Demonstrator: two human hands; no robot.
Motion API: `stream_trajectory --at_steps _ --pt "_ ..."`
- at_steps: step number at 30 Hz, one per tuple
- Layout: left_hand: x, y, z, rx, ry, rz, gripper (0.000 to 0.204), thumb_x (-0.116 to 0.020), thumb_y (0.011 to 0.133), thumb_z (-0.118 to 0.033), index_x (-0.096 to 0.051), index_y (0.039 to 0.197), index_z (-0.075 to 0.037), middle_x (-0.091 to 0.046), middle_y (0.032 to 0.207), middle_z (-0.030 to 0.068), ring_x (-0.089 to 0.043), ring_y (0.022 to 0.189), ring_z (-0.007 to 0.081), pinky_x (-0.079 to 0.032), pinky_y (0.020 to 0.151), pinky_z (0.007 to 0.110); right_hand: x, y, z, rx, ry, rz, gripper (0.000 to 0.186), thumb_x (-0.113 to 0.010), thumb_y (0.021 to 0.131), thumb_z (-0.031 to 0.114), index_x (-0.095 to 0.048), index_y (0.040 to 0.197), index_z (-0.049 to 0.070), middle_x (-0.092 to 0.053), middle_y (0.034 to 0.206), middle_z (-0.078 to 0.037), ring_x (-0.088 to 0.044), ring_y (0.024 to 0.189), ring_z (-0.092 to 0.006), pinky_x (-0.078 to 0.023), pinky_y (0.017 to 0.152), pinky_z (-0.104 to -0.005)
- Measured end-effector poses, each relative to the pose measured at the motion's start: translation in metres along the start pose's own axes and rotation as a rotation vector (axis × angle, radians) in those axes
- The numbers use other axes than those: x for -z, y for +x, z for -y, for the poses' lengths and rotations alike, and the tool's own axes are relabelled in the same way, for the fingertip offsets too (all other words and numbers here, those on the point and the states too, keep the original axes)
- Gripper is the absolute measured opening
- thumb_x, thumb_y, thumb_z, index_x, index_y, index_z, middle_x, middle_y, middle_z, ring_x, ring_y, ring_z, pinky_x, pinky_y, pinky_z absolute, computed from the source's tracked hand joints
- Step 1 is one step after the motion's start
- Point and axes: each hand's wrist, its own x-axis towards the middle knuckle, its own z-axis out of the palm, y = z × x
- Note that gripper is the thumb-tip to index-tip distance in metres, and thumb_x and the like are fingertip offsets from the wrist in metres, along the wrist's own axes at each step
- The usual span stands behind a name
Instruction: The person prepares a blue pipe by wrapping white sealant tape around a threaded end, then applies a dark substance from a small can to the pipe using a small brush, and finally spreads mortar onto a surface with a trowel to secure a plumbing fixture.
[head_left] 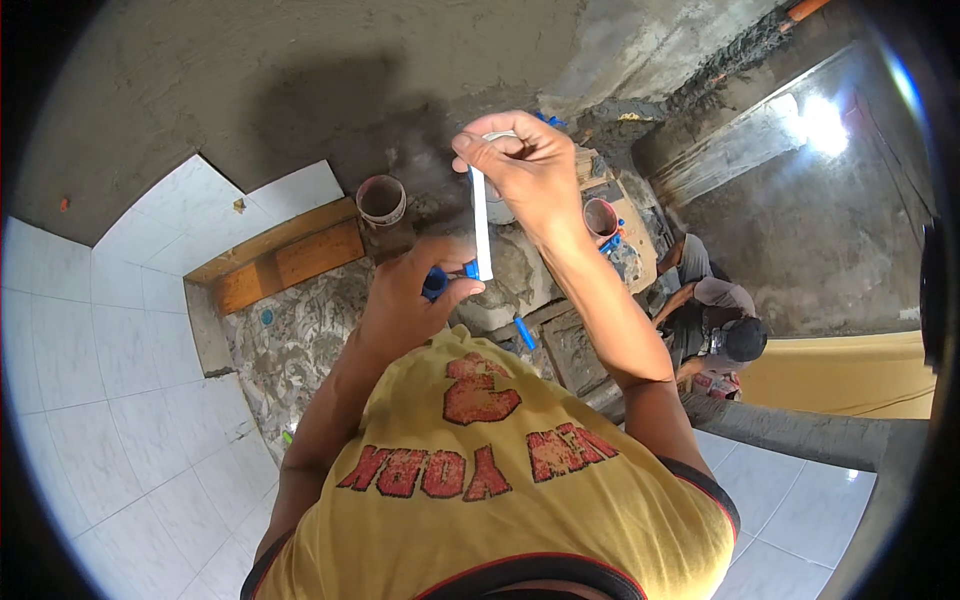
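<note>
In front of my chest, a strip of white thread seal tape runs taut between my two hands. My left hand is closed round a blue plastic pipe fitting, and the lower end of the tape lies against its blue end beside my thumb. Higher up, my right hand pinches the tape's upper end between curled fingers. A white curved edge, apparently the tape roll, shows inside that grip; the rest is hidden. Below and between my arms, a blue pipe piece sits on the rough work surface.
A bucket stands near the wet plastered wall, and a second bucket to the right among small blue fittings. Wooden planks lie beside the tiled wall at left. Another person crouches at right, near a bright lamp.
</note>
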Motion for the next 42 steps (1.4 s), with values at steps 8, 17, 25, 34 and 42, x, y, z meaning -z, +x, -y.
stream_trajectory --at_steps 8,17,25,34,42 --pt "0.018 0.006 0.009 -0.196 0.014 0.029 0.031 -0.078 0.081 -0.007 -0.070 0.110 -0.004 -0.069 0.110 0.0137 -0.071 0.088 0.0226 -0.057 0.078 0.032 0.010 -0.004 -0.067 -0.362 0.027 0.130 0.019 -0.070 0.093 0.011 -0.070 0.107 -0.002 -0.073 0.086 -0.007 -0.054 0.055 -0.0048 -0.043 0.048 -0.0227" --pt "0.028 0.013 0.018 0.109 -0.293 -0.173 0.027 -0.079 0.082 -0.006 -0.071 0.108 -0.003 -0.071 0.107 0.0075 -0.066 0.086 0.0110 -0.054 0.077 0.026 0.029 -0.046 -0.054 -0.151 -0.390 0.312 0.047 -0.079 0.079 0.009 -0.063 0.122 0.005 -0.074 0.104 -0.014 -0.068 0.076 -0.0175 -0.054 0.067 -0.0320" --pt "0.027 0.035 0.037 -0.116 -0.024 -0.250 0.021 -0.077 0.085 -0.006 -0.070 0.105 -0.003 -0.074 0.098 0.0079 -0.067 0.082 0.0096 -0.055 0.072 0.024 0.034 -0.075 -0.025 -0.120 -0.523 0.474 0.039 -0.081 0.074 0.014 -0.069 0.110 0.005 -0.073 0.088 -0.011 -0.065 0.068 -0.0171 -0.050 0.064 -0.0312" --pt "0.017 0.034 0.024 -0.292 0.129 0.055 0.022 -0.076 0.084 -0.006 -0.064 0.102 -0.004 -0.072 0.099 0.0111 -0.070 0.086 0.0234 -0.055 0.072 0.032 0.039 -0.051 0.016 -0.411 0.283 0.446 0.026 -0.075 0.081 0.009 -0.069 0.105 0.000 -0.067 0.082 -0.001 -0.060 0.075 -0.0059 -0.048 0.067 -0.0237" --pt "0.026 0.023 0.045 -0.237 0.002 0.207 0.027 -0.076 0.083 -0.004 -0.067 0.108 -0.004 -0.070 0.098 0.0112 -0.069 0.082 0.0241 -0.055 0.070 0.033 0.044 -0.037 -0.048 -0.740 0.630 0.353 0.015 -0.068 0.082 0.011 -0.069 0.092 0.000 -0.068 0.086 -0.006 -0.064 0.073 -0.0136 -0.056 0.066 -0.0278"
